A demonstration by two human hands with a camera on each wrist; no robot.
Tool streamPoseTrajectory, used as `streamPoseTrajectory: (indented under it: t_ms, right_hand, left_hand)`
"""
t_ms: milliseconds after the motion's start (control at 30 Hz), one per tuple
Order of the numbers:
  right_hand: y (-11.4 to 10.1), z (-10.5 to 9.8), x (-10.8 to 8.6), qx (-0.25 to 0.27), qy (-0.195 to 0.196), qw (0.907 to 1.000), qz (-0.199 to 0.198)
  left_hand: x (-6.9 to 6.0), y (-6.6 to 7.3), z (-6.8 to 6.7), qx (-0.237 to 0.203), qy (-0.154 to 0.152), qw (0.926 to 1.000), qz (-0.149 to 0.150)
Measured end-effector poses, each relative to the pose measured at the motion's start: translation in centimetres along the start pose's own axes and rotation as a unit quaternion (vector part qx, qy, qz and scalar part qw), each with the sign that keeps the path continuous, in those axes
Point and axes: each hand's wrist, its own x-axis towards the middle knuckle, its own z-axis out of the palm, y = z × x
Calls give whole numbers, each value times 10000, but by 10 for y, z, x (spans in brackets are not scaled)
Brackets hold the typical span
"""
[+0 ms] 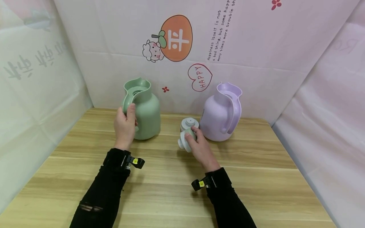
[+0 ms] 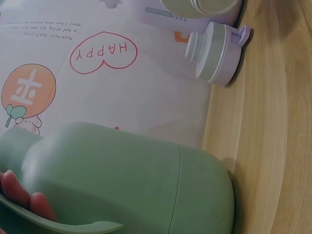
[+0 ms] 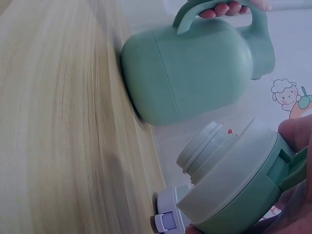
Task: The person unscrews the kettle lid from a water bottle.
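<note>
My left hand (image 1: pixel 125 128) grips the handle of a green thermos jug (image 1: pixel 149 114), which stands on the table with its top uncovered. In the right wrist view, the fingers of that hand curl through the jug's handle. My right hand (image 1: pixel 201 147) holds a green and white stopper lid (image 3: pixel 239 180) tilted, its threaded white end toward the green jug. Behind it on the table stands a purple and white lid (image 2: pixel 219 53), plug end up. To the right is a purple thermos jug (image 1: pixel 215 117), also without its lid.
The wooden table (image 1: pixel 168 196) meets a printed cloth backdrop (image 1: pixel 114 31) right behind the jugs. White cloth walls (image 1: pixel 37 104) rise at the left and right sides.
</note>
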Motion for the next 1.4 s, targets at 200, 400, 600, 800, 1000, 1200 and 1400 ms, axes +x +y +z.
streamPoseTrajectory:
  t_ms: [200,400,600,800,1000,1200,1400]
  right_hand:
    - [-1,1,-1,-62,19,10000,24]
    - [2,5,1,161,54,9998,113]
    - [2,17,11,1236,33,9911,498]
    - [-1,33,24,3085,-315,9449,1048]
    - [2,47,36,4554,-704,8761,1419]
    - [9,61,50,5400,-756,8211,1689]
    - [14,71,62,5770,-391,7932,1907]
  left_hand:
    - [-1,-1,1,-28,129,9999,-49]
    - [-3,-1,2,-170,234,9996,-17]
    - [-2,-2,4,-194,266,9995,2]
    - [-4,-2,3,-397,286,9988,-43]
    - [-13,-4,3,-397,344,9986,107]
    - [-17,-7,4,-360,363,9986,157]
    - [-16,-9,5,-318,283,9991,92]
